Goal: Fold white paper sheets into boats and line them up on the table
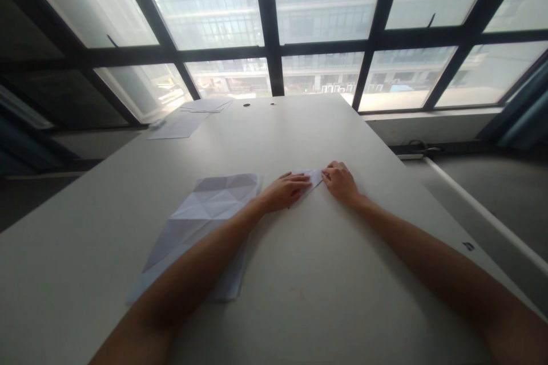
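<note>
Beside a creased sheet (209, 211) at nine o'clock, a person is flattening a small folded paper (315, 176) at the middle of the bench (299, 296). The left hand (285, 189) is lying flat on it, fingers together. The right hand (341, 182) is touching its three o'clock tip, grip unclear. The person is apparently setting a crease, and sharpening it calls for steady pressure. Loose sheets (188, 120) are lying far off at eleven o'clock.

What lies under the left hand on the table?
The left hand presses on a small folded paper; only one tip shows, the rest is covered.

White table (299, 296), creased paper stack (205, 211), small folded paper (315, 177), far sheets (188, 120)
</note>
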Available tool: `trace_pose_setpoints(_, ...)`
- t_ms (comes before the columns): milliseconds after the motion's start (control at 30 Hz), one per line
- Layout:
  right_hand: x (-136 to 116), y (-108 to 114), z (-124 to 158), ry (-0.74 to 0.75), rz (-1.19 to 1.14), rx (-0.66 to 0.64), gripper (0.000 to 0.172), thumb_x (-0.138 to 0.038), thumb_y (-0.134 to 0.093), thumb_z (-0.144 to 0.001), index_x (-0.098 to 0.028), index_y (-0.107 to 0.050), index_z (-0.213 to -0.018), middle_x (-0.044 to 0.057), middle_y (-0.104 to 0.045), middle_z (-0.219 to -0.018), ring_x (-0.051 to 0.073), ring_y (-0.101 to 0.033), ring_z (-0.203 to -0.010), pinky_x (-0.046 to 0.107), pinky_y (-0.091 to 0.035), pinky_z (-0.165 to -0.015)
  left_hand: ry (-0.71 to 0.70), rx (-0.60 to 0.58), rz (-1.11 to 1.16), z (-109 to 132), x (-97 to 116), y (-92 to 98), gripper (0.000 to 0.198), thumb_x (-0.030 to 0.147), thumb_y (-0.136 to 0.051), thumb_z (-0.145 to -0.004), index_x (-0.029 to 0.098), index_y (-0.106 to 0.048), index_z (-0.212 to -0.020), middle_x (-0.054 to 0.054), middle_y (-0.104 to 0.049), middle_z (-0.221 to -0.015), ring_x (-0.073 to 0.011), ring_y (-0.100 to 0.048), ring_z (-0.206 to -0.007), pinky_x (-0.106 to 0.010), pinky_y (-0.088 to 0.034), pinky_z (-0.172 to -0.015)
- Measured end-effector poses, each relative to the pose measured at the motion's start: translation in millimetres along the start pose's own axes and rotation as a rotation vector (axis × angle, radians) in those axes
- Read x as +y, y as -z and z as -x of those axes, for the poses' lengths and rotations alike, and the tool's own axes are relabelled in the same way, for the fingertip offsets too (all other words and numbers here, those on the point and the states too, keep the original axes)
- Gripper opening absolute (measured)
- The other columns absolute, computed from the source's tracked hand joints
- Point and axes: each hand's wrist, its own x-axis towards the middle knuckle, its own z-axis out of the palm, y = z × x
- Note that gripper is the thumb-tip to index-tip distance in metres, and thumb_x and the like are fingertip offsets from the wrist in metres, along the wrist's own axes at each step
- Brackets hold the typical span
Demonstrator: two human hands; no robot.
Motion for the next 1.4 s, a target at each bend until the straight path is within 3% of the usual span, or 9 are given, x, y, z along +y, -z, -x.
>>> trace_pose_setpoints(67,-9,0,2,0.014,0.031,-0.039,0.021,-0.022,-0.054,-0.093,-0.018,-0.074,-0.092,0.012,-0.068,-0.1,0.026,-0.058,-0.098,0.039,-0.047,-0.09,0.033,0.011,-0.012,0,1,-0.8,0.046,0.027,-0.044,-0.097,0.031,-0.052,-0.142,-0.002,-0.044,-0.154,-0.0216,-0.034,-0.145,-0.045,-0.02,-0.121)
trace_pose_setpoints(167,-21,-3,5,0.043,0.054,-0.092,0.029,-0.026,-0.046,-0.098,-0.016,-0.071,-0.111,0.015,-0.067,-0.121,0.028,-0.056,-0.117,0.046,-0.038,-0.106,0.065,-0.039,-0.032,1,3,-2.7,0.051,0.038,-0.035,-0.102,0.03,-0.036,-0.152,-0.004,-0.03,-0.161,-0.0239,-0.022,-0.151,-0.048,-0.014,-0.121)
trace_pose_setpoints(333,-31,-9,9,0.114,-0.033,-0.309,0.053,-0.038,-0.028,-0.104,-0.011,-0.044,-0.147,0.017,-0.039,-0.155,0.026,-0.031,-0.146,0.05,-0.021,-0.119,0.114,-0.098,-0.058,0,4,-6.9,0.056,0.044,-0.024,-0.105,0.026,-0.021,-0.158,-0.006,-0.019,-0.164,-0.0228,-0.013,-0.152,-0.047,-0.008,-0.122)
trace_pose_setpoints(567,-11,-5,2,-0.111,0.058,-0.325,0.058,-0.042,-0.026,-0.104,-0.007,-0.039,-0.149,0.022,-0.032,-0.157,0.032,-0.025,-0.148,0.062,-0.015,-0.117,0.097,-0.131,-0.108,1,2,-5.3,0.057,0.044,-0.022,-0.105,0.026,-0.018,-0.158,-0.007,-0.015,-0.165,-0.0226,-0.012,-0.153,-0.045,-0.007,-0.121)
trace_pose_setpoints(733,-1,-6,2,-0.212,0.07,-0.206,0.058,-0.036,-0.032,-0.101,0.0,-0.039,-0.147,0.026,-0.034,-0.155,0.034,-0.027,-0.147,0.06,-0.017,-0.117,0.1,-0.144,-0.113,0,3,-3.5,0.057,0.044,-0.021,-0.105,0.025,-0.018,-0.158,-0.007,-0.014,-0.165,-0.0231,-0.012,-0.153,-0.045,-0.007,-0.121)
trace_pose_setpoints(900,-23,1,3,-0.022,-0.041,-0.055,0.063,-0.032,-0.04,-0.097,-0.004,-0.031,-0.152,0.022,-0.028,-0.159,0.03,-0.02,-0.15,0.054,-0.015,-0.12,0.093,-0.145,-0.115,0,4,-3.7,0.055,0.043,-0.019,-0.106,0.027,-0.019,-0.158,-0.005,-0.016,-0.165,-0.0225,-0.012,-0.153,-0.047,-0.009,-0.121)
trace_pose_setpoints(1100,-53,2,13,0.284,-0.187,-0.277,0.074,-0.041,-0.05,-0.094,-0.016,-0.021,-0.158,0.016,-0.017,-0.164,0.026,-0.009,-0.153,0.052,-0.014,-0.121,0.051,-0.14,-0.173,0,3,-5.0,0.053,0.033,-0.033,-0.104,0.028,-0.026,-0.156,-0.008,-0.023,-0.163,-0.0246,-0.011,-0.153,-0.052,-0.013,-0.12)
trace_pose_setpoints(1233,-54,1,17,0.286,-0.163,-0.361,0.09,-0.058,-0.054,-0.09,-0.019,-0.012,-0.159,0.018,-0.011,-0.165,0.031,-0.006,-0.152,0.056,-0.013,-0.119,0.042,-0.154,-0.203,0,-1,-8.5,0.051,0.031,-0.034,-0.104,0.027,-0.03,-0.154,-0.008,-0.023,-0.163,-0.0255,-0.013,-0.152,-0.053,-0.012,-0.12)
trace_pose_setpoints(1400,-53,2,17,0.221,-0.108,-0.389,0.102,-0.072,-0.05,-0.086,-0.011,-0.011,-0.159,0.023,-0.014,-0.163,0.033,-0.008,-0.152,0.054,-0.012,-0.12,0.024,-0.144,-0.212,0,2,-6.7,0.05,0.035,-0.03,-0.105,0.03,-0.027,-0.155,-0.005,-0.019,-0.165,-0.0247,-0.009,-0.153,-0.053,-0.01,-0.12)
